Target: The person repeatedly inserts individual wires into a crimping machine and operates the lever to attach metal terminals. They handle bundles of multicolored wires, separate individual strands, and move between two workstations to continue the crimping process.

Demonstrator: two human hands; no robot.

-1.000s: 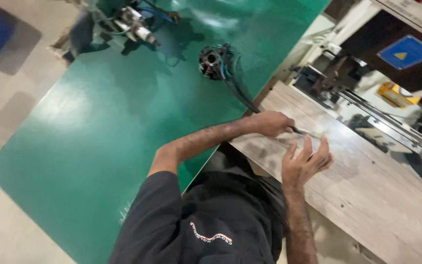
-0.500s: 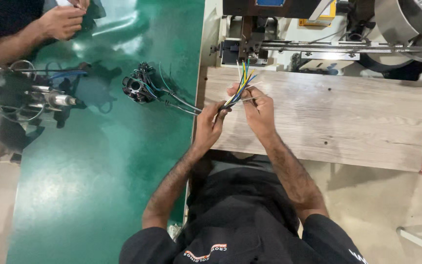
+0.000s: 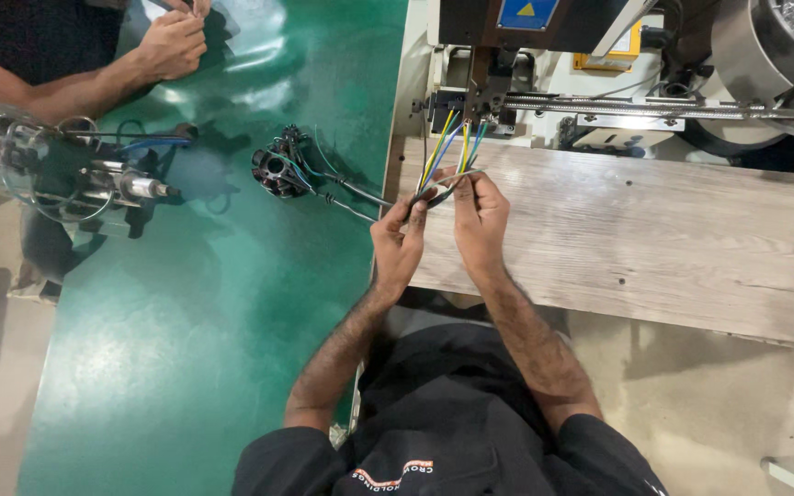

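A bundle of coloured wires [image 3: 448,156] is pinched by both the left hand [image 3: 399,243] and right hand [image 3: 480,216], its length pointing away towards the machine [image 3: 498,92].

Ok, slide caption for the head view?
Both hands, left hand and right hand, fan coloured wires toward crimping machine.

Left hand [image 3: 399,246] and right hand [image 3: 480,218] raised, fingers pinched.
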